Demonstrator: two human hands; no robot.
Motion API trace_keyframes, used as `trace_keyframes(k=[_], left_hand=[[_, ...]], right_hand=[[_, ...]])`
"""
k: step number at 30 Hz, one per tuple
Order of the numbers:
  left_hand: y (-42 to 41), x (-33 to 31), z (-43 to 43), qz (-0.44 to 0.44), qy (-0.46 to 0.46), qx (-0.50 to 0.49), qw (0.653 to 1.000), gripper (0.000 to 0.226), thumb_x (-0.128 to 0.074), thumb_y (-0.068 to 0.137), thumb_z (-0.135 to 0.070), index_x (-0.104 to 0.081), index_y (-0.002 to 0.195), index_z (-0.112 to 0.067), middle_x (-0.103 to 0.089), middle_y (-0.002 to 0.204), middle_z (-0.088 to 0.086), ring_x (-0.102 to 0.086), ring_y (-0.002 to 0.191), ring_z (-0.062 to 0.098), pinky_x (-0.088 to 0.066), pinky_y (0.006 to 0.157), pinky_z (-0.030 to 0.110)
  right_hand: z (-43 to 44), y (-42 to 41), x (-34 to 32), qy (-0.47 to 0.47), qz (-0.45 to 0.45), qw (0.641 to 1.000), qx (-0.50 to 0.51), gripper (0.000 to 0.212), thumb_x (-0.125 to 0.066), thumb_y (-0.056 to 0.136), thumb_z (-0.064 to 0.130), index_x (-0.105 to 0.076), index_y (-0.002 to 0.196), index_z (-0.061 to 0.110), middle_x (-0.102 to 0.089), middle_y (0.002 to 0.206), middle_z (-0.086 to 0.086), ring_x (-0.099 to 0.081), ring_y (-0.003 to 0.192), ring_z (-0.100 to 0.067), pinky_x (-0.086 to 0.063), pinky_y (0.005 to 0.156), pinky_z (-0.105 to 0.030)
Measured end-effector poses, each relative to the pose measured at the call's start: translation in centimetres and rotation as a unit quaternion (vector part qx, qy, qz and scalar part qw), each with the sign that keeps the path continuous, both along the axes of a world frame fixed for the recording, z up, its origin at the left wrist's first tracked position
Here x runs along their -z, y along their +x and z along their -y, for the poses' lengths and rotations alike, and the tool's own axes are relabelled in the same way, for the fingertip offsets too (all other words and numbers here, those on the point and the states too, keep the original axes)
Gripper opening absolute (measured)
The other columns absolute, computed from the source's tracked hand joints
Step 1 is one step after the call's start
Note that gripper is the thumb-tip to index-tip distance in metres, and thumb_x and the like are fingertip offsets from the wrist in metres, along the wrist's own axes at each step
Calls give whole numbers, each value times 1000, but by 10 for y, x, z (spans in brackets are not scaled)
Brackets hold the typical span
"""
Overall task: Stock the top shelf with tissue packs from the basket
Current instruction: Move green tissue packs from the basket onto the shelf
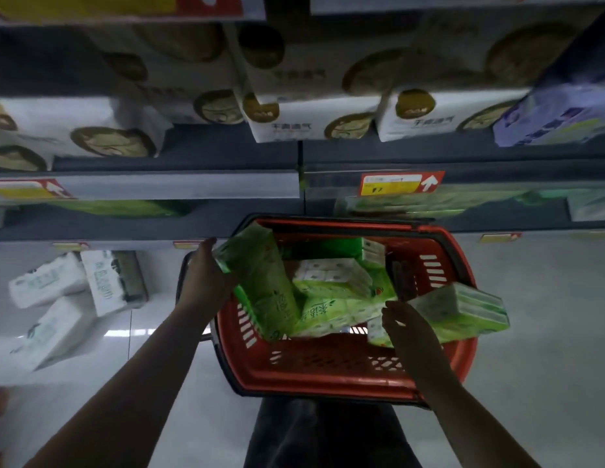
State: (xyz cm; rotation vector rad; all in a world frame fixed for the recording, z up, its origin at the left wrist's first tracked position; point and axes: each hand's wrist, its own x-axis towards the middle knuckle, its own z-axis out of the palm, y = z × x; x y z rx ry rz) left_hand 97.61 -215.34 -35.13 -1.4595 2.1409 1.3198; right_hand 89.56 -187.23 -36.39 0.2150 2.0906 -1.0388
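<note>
Below the shelf fronts, before my legs [321, 434]: red basket [328, 390] with a black rim and handle.
Left hand [206, 275]: clasped on the upper left edge of a tall green pack [260, 285], thumb up on the near side, fingers hidden behind it (I go by the thumb and the wrap of the palm).
Tall green pack: upright but tilted, lower end down in the basket's left side, top standing above the rim.
Right hand [409, 325]: fingers curled round the near end of a flat green pack [463, 312].
Flat green pack: lying roughly level across the basket's right rim, partly outside it.
Loose packs [331, 278]: more green tissue packs heaped in the middle and far part of the basket, between my two hands.
Shelf edge [179, 187]: grey, carrying a red-and-yellow price tag [400, 184].
Above that edge: white bags [314, 119] in a row, a purple pack [561, 116] at their right.
Low at the left: white packs [48, 282], tumbled at angles.
</note>
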Motion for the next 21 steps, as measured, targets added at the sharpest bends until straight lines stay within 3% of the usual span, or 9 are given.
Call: trace_keyframes(k=[4,9,12,15,17,21], left_hand=[[-10,19,2,13,22,6,1000,71,-71,83,-11,-34,143,-6,-48,138,16,-49,123,35,-45,89,40],[-10,29,8,43,-26,38,998,61,-71,85,-18,-43,138,-4,-55,132,15,-53,113,29,-39,83,31],[-4,33,13,72,-43,28,996,59,-74,83,-29,-53,132,-5,-62,125,15,-58,110,32,-46,88,38],[3,26,8,71,-45,22,996,45,-77,79,-32,-66,108,1,-68,104,22,-63,96,38,-52,86,46],[12,20,2,64,-40,-1,997,51,-73,68,-42,-66,102,-5,-68,99,19,-63,92,37,-53,84,49],[53,17,-9,18,32,-85,996,50,-75,57,-36,-58,100,-20,-70,95,9,-68,86,32,-56,77,55]], right_hand=[[5,4,13,13,19,1000,-17,28,-51,97,17,-55,124,14,-54,114,5,-50,106,-10,-34,87,-23],[6,14,16,16,48,998,-32,31,-48,98,22,-52,129,17,-53,119,7,-46,111,-7,-33,92,-24],[3,23,17,14,63,997,-33,34,-47,99,25,-50,131,18,-56,125,4,-50,115,-11,-36,92,-26],[-1,30,17,15,87,996,-29,36,-47,99,26,-49,133,18,-56,131,0,-50,121,-15,-38,96,-28],[-2,31,16,13,101,995,-20,35,-49,98,25,-50,132,19,-56,130,1,-51,122,-17,-38,99,-31],[0,28,10,4,98,995,12,18,-53,96,21,-57,113,24,-60,118,-1,-56,116,-22,-42,95,-34]])
